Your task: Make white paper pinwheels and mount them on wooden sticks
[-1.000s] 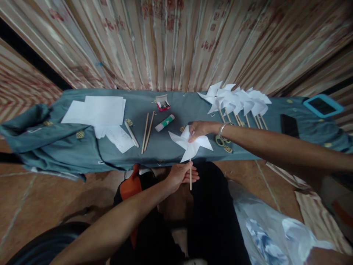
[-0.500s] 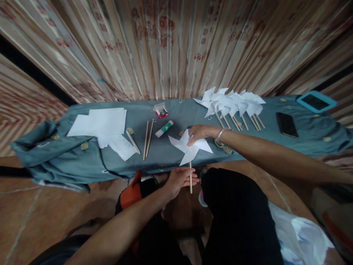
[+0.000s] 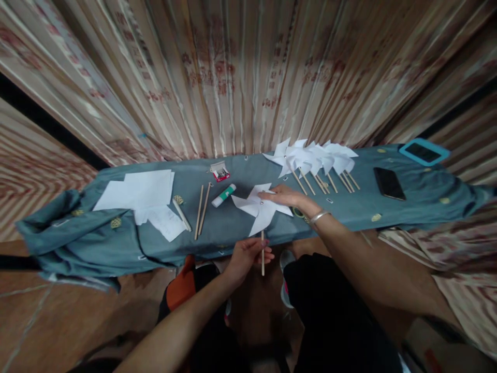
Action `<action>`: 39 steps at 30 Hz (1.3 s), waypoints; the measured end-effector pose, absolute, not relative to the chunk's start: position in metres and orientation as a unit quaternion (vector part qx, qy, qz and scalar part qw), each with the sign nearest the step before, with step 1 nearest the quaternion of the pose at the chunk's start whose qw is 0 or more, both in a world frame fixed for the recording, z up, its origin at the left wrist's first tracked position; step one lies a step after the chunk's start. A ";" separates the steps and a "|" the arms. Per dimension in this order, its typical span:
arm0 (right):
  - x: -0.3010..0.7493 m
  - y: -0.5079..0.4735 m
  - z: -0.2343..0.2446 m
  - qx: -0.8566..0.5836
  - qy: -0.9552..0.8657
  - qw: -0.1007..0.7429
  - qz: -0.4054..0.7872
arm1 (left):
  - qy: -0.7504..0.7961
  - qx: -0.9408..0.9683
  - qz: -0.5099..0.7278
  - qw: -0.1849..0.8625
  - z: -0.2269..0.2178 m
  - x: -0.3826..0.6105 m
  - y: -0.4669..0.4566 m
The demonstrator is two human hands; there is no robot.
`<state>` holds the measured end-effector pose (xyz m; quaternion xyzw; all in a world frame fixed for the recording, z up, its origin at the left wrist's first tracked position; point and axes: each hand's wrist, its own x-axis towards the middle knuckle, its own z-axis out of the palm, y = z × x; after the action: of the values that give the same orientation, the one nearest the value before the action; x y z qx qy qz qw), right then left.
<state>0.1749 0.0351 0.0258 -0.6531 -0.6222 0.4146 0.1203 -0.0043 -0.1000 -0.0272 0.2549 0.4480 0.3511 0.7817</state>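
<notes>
A white paper pinwheel (image 3: 261, 213) with a small metal pin at its centre is held over the near edge of the cloth-covered table. My left hand (image 3: 248, 255) is closed around its wooden stick (image 3: 263, 267), below the blades. At the upper right blade is my right hand (image 3: 286, 195), its fingers stretched out and touching the paper; a silver bangle circles the wrist. Just left of the pinwheel lie a glue stick (image 3: 224, 196) with a green label and two loose wooden sticks (image 3: 202, 211). An open red and white box (image 3: 220, 171) of small metal pins sits behind them.
Several finished pinwheels (image 3: 310, 157) overlap in a row at the back right. Farther right lie a black phone (image 3: 389, 183) and a blue-framed tablet (image 3: 424, 152). White paper sheets (image 3: 147, 189) and a white pen (image 3: 181, 214) are at left. A patterned curtain (image 3: 240, 77) hangs behind.
My right hand has drawn back from the pinwheel's centre to its upper right blade, uncovering the pin. My left hand has closed more around the stick. The camera view has shifted slightly.
</notes>
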 end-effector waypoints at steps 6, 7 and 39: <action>0.179 0.025 0.016 -0.612 -0.515 0.406 0.442 | 0.473 0.285 0.373 0.746 -0.020 0.003 -0.089; 0.180 0.025 0.015 -0.610 -0.487 0.452 0.431 | 0.477 0.287 0.378 0.740 -0.017 0.002 -0.087; 0.186 0.032 0.015 -0.517 -0.379 0.633 0.434 | 0.496 0.454 0.429 0.603 -0.005 0.002 -0.010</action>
<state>0.1863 0.0323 0.0147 -0.5172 -0.3793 0.4340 0.6327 0.0016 -0.0103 -0.0045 0.4538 0.4962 0.4291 0.6031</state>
